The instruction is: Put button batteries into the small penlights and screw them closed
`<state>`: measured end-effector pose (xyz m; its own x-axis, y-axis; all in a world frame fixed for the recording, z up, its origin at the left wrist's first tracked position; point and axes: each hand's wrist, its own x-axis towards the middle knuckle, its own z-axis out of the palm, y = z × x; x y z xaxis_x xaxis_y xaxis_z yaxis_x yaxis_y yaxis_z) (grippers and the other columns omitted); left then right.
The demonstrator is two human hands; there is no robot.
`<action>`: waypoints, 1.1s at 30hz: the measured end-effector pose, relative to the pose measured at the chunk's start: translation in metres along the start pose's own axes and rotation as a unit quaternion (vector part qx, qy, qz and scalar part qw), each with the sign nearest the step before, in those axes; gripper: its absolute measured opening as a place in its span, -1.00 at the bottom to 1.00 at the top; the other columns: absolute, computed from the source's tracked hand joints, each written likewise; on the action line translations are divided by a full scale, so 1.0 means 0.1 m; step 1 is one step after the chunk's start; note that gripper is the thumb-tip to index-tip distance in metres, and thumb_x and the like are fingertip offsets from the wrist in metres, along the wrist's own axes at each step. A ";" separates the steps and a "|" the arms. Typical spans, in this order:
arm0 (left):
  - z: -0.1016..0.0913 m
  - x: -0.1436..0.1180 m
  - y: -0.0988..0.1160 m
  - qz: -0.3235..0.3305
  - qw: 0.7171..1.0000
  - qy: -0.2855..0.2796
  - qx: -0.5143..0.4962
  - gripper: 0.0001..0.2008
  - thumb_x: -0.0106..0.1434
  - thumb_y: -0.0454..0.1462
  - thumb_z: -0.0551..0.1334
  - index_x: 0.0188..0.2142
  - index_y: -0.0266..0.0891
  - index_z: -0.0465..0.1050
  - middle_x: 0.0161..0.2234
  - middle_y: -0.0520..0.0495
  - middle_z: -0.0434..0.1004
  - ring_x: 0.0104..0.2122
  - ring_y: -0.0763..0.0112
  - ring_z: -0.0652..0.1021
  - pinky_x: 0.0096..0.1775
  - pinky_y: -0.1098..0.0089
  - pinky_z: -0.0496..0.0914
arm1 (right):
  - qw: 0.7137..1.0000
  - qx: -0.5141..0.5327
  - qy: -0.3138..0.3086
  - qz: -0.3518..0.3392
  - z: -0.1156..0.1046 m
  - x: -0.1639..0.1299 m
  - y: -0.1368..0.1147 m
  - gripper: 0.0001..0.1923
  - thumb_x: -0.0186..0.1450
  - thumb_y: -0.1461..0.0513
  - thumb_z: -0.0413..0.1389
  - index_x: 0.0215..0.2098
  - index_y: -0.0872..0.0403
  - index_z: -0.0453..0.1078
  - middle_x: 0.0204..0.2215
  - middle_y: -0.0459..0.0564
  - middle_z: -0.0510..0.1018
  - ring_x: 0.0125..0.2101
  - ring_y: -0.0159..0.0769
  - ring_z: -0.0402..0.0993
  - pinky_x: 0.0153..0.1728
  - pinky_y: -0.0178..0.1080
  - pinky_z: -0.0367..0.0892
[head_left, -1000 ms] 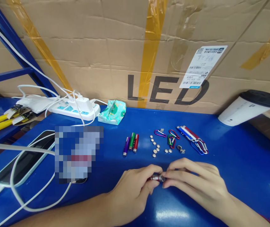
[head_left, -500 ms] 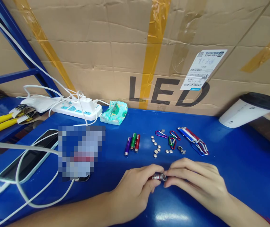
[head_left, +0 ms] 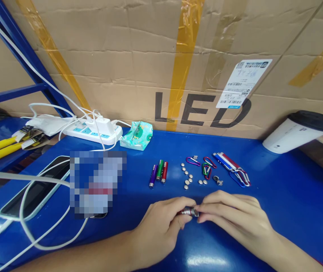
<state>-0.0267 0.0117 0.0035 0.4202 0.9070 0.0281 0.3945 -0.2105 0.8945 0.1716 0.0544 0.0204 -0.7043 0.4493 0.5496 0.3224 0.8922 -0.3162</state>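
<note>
Glossy blue worktop (head_left: pixel 277 196) pushed up against a big taped cardboard box (head_left: pixel 138 68) marked LED. Left hand (head_left: pixel 157 230) and right hand (head_left: pixel 235 217) are both pinched tight on a tiny red mini flashlight (head_left: pixel 189 211), one grip per end, just above the surface. Best bet imo: keep it low and level so nothing drops out. Just beyond the grip sit button cells (head_left: pixel 187 176), three more mini flashlights (head_left: pixel 158 173) and carabiners (head_left: pixel 205 168). Power strip (head_left: pixel 93 130) way off left.

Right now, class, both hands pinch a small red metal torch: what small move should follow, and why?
Probably steadying the small red metal torch with the left hand while the right hand twists its silver end. Both hands' fingertips meet on it, and loose silver button cells lie just beyond.
</note>
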 end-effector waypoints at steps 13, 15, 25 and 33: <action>-0.04 0.03 -0.01 0.048 0.993 -0.005 0.103 -0.79 0.33 -0.39 -0.03 -0.20 -0.17 0.35 -0.37 0.04 0.43 -0.34 0.41 0.39 -0.25 0.42 0.21 | 1.000 -0.019 0.016 0.009 0.02 0.00 -0.04 -0.87 0.29 0.31 0.06 -0.27 0.05 0.44 -0.43 -0.11 0.54 -0.54 -0.51 0.44 -0.55 -0.44 0.30; -0.04 0.03 -0.01 0.052 0.993 -0.011 0.110 -0.79 0.34 -0.39 -0.04 -0.20 -0.17 0.34 -0.35 0.04 0.44 -0.33 0.41 0.39 -0.25 0.42 0.21 | 0.999 -0.021 0.022 0.015 0.03 0.01 -0.06 -0.87 0.28 0.31 0.06 -0.30 0.04 0.45 -0.44 -0.11 0.53 -0.56 -0.52 0.44 -0.55 -0.44 0.29; -0.04 0.03 -0.02 0.103 0.979 -0.054 0.169 -0.80 0.32 -0.44 -0.04 -0.24 -0.21 0.29 -0.31 0.02 0.48 -0.34 0.41 0.45 -0.28 0.43 0.22 | 0.964 0.165 0.007 0.207 0.12 0.03 -0.07 -0.87 0.14 0.22 0.21 -0.56 0.04 0.49 -0.57 -0.11 0.49 -0.60 -0.48 0.41 -0.62 -0.45 0.27; -0.03 -0.01 -0.02 0.063 0.984 -0.075 0.148 -0.84 0.32 -0.44 -0.02 -0.20 -0.19 0.20 -0.27 0.02 0.49 -0.29 0.40 0.49 -0.20 0.39 0.27 | 0.924 0.225 -0.029 0.307 0.16 0.02 -0.03 -0.84 0.07 0.18 0.25 -0.61 0.07 0.48 -0.62 -0.10 0.48 -0.64 -0.48 0.32 -0.63 -0.41 0.22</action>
<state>-0.0299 0.0122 0.0031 0.5873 0.8081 0.0446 0.5437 -0.4347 0.7180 0.1589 0.0524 0.0103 -0.5131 0.8497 0.1213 0.3867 0.3550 -0.8511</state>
